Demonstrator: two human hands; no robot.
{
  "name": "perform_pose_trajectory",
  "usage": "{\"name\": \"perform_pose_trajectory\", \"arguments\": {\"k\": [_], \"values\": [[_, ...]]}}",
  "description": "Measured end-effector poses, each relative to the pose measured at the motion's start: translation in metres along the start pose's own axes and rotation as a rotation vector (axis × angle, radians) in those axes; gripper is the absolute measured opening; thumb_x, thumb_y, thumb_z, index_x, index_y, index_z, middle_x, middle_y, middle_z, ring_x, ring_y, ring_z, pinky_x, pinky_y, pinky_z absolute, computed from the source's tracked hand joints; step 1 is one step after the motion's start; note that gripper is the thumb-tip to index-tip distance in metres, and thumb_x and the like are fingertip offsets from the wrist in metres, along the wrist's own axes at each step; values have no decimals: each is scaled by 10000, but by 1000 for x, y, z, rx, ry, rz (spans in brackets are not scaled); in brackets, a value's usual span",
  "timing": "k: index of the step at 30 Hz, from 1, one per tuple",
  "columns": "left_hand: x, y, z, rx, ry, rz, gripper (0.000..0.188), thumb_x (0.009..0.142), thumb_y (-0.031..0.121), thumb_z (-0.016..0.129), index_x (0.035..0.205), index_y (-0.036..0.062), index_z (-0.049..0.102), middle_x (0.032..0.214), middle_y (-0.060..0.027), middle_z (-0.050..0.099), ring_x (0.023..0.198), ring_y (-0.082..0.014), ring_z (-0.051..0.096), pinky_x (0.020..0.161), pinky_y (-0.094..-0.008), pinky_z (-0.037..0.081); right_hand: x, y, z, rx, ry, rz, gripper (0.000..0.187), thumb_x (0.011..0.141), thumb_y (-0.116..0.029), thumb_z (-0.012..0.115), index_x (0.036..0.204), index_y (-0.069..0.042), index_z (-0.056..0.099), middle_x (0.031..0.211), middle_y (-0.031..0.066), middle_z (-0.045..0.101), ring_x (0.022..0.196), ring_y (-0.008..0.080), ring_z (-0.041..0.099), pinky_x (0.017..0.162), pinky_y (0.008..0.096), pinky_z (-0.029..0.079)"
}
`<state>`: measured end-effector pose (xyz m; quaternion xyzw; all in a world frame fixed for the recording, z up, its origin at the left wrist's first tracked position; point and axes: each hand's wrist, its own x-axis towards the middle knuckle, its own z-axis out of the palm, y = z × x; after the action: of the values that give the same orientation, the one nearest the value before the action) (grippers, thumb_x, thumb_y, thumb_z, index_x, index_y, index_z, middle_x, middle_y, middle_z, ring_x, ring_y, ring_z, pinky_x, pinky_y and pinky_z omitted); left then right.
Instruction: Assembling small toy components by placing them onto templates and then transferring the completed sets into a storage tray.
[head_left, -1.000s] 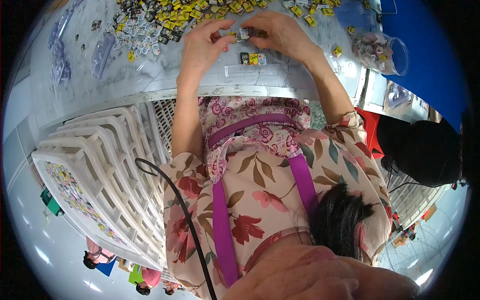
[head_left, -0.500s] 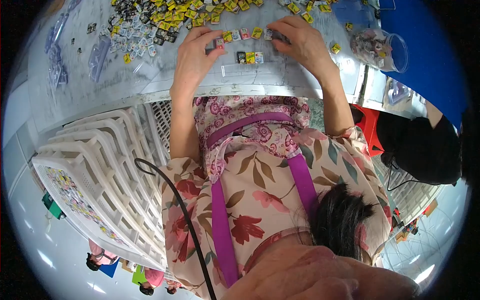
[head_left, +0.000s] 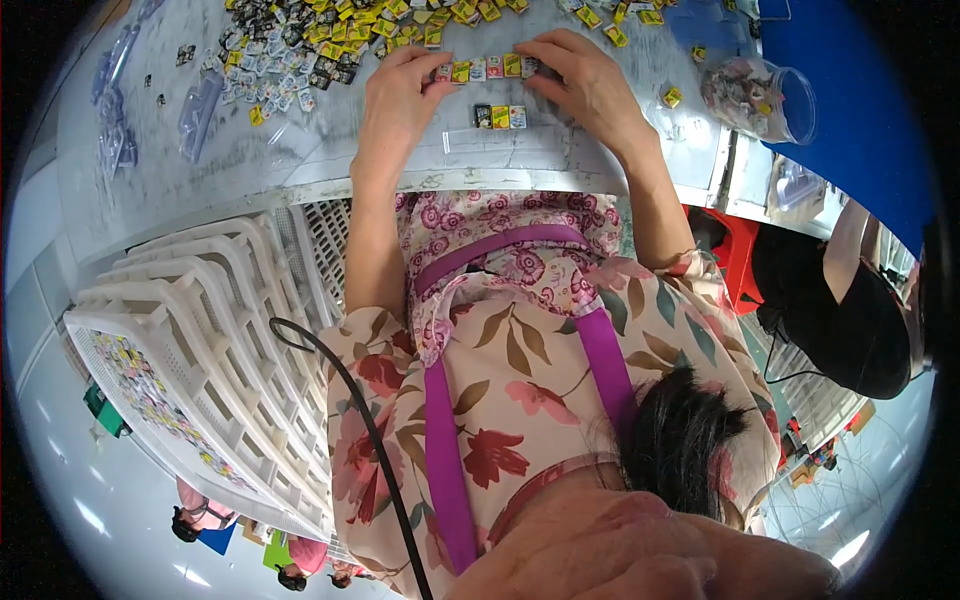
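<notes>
A short row of small rectangular pieces (head_left: 478, 69), like miniature printed boxes in yellow, white and pink, lies across the table between my hands. My left hand (head_left: 398, 105) has its thumb and fingers closed about the row's left end, at a pink piece. At the other end, my right hand (head_left: 588, 88) closes thumb and fingers on a pale piece. My fingertips partly hide both end pieces. Just nearer to me sits a second row of three joined pieces (head_left: 500, 117): black, yellow and white.
A large loose heap of similar pieces (head_left: 345, 40) spreads over the far side of the table (head_left: 330, 165). Clear plastic packaging (head_left: 200, 115) lies left. A clear tub (head_left: 758, 100) rests on its side at right. Stacked white crates (head_left: 215, 300) stand left below; a person in black (head_left: 835, 315) is at right.
My hands have come closer together, the right moving left. The pink piece at my left fingers now lines up with the row, and the gaps between pieces have narrowed.
</notes>
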<state>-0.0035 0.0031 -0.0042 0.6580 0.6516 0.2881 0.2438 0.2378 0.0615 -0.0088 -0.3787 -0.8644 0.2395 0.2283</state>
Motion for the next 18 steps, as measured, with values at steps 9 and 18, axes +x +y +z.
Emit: {"name": "perform_pose_trajectory", "arguments": {"k": [9, 18], "values": [[0, 2, 3, 16, 35, 31, 291, 767, 111, 791, 1045, 47, 738, 1021, -148, 669, 801, -306, 676, 738, -367, 540, 6, 0, 0, 44, -49, -55, 367, 833, -139, 733, 1189, -84, 661, 1127, 104, 620, 982, 313, 620, 827, 388, 514], [-1, 10, 1, 4, -5, -64, 285, 773, 112, 781, 1048, 53, 730, 1019, -151, 656, 857, -314, 668, 762, -386, 541, 10, 0, 13, -26, 47, -86, 315, 834, -224, 751, 1129, -129, 697, 1133, 50, 633, 945, 272, 645, 797, 365, 524]]}}
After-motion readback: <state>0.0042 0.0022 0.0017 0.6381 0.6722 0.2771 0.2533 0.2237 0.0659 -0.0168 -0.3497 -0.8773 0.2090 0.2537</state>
